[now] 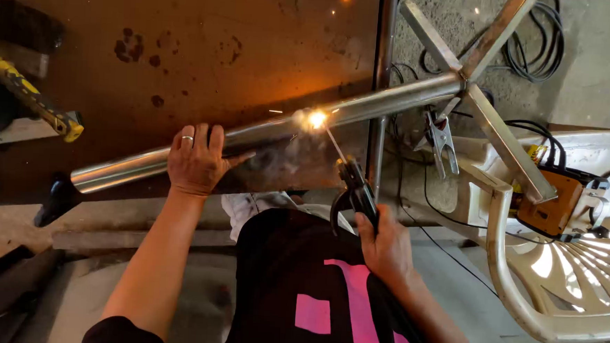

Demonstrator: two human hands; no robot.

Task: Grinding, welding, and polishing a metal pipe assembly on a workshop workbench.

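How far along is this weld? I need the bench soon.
Done: the crossed flat steel bars already sit at the round steel tube's end. In hand: left hand steadies the tube; right hand holds the black electrode holder, arc sparking mid-tube. What's left can't be told.

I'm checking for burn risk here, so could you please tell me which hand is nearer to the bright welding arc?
Right. The right hand grips the electrode holder just below the arc; the left hand rests on the metal tube, farther along.
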